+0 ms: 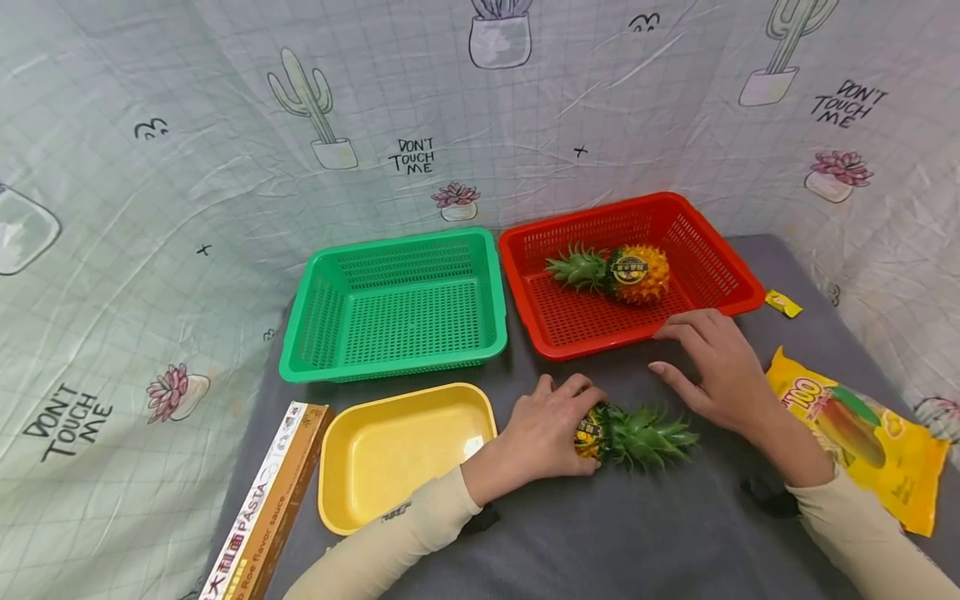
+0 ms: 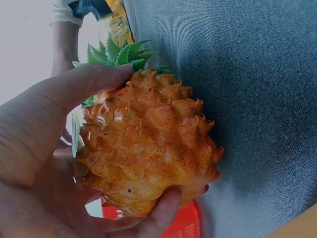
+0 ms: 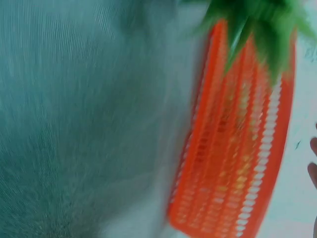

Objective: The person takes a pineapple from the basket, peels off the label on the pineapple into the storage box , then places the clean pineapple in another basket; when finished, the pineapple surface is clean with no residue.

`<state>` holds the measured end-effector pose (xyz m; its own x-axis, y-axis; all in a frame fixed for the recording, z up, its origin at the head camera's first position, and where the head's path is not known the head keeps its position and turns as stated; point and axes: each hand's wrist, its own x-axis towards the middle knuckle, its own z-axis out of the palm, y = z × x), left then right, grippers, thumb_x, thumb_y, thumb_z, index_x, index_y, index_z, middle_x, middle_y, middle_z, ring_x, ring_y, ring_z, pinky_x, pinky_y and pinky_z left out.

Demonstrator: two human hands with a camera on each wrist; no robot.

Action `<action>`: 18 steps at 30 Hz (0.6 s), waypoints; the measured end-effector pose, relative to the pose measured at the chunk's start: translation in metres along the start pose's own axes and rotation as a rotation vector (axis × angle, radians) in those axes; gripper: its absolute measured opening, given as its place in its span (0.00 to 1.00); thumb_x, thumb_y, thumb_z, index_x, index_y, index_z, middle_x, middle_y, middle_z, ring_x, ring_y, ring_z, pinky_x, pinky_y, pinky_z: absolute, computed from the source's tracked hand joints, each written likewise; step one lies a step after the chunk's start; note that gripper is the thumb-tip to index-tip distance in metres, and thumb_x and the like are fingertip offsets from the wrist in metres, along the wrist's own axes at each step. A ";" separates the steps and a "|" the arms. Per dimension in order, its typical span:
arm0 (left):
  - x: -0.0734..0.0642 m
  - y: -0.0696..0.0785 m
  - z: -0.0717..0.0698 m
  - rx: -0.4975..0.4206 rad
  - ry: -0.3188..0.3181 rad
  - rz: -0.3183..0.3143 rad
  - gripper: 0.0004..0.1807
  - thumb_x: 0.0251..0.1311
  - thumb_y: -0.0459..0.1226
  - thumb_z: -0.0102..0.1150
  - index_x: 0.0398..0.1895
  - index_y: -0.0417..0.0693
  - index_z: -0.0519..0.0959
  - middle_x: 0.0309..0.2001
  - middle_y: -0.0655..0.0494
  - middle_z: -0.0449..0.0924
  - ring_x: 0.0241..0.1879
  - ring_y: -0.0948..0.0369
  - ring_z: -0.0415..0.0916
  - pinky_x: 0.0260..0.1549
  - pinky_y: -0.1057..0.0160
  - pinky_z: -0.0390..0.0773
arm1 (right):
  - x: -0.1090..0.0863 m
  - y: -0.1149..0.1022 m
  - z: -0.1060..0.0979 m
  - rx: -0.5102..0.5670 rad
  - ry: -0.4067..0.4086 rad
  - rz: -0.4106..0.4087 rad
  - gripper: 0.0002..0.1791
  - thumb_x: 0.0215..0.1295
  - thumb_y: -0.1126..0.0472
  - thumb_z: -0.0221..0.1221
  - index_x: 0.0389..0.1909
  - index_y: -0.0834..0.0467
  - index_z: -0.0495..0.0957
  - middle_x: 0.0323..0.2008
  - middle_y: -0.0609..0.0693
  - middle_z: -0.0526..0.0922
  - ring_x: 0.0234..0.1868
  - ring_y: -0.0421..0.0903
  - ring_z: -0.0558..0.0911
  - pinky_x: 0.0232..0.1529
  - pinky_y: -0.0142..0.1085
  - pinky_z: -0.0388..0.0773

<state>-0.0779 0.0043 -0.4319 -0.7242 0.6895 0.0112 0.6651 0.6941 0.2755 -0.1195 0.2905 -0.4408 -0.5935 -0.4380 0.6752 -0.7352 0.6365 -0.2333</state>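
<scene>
My left hand grips a small pineapple around its orange, spiky body, thumb on one side and fingers on the other. The pineapple lies on the grey cloth in the head view, its green leaf crown pointing right. A dark round label shows on its side, partly covered by my fingers. Just right of the crown and apart from it, my right hand hovers with loosely bent fingers, holding nothing. Beyond that hand stands a red basket, and a second pineapple lies in it.
A green basket stands left of the red one. In front of it sits a yellow tray, with a pasta box along its left side. At right lie a yellow mango-picture bag and a small yellow packet.
</scene>
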 end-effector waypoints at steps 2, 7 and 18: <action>0.000 0.000 0.000 0.001 -0.007 -0.009 0.42 0.50 0.60 0.80 0.69 0.60 0.77 0.64 0.60 0.73 0.44 0.55 0.69 0.20 0.62 0.74 | 0.000 -0.012 0.000 0.014 -0.010 -0.045 0.30 0.78 0.36 0.54 0.48 0.61 0.84 0.48 0.56 0.83 0.48 0.58 0.79 0.57 0.49 0.67; 0.000 -0.001 0.000 -0.013 -0.014 -0.032 0.43 0.51 0.61 0.79 0.70 0.60 0.77 0.63 0.59 0.73 0.45 0.54 0.71 0.24 0.60 0.78 | -0.009 -0.036 0.008 0.042 -0.101 -0.083 0.30 0.80 0.34 0.51 0.51 0.58 0.84 0.48 0.50 0.84 0.48 0.52 0.81 0.55 0.47 0.70; -0.001 -0.002 0.001 -0.026 -0.001 -0.026 0.43 0.51 0.61 0.79 0.70 0.59 0.77 0.63 0.59 0.73 0.45 0.54 0.70 0.25 0.60 0.79 | -0.036 -0.051 0.023 0.035 -0.378 0.065 0.33 0.67 0.41 0.69 0.65 0.57 0.79 0.57 0.48 0.83 0.55 0.48 0.82 0.57 0.54 0.78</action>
<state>-0.0783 0.0017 -0.4331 -0.7409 0.6716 0.0023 0.6410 0.7061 0.3010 -0.0684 0.2591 -0.4692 -0.7131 -0.6048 0.3544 -0.6991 0.6511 -0.2956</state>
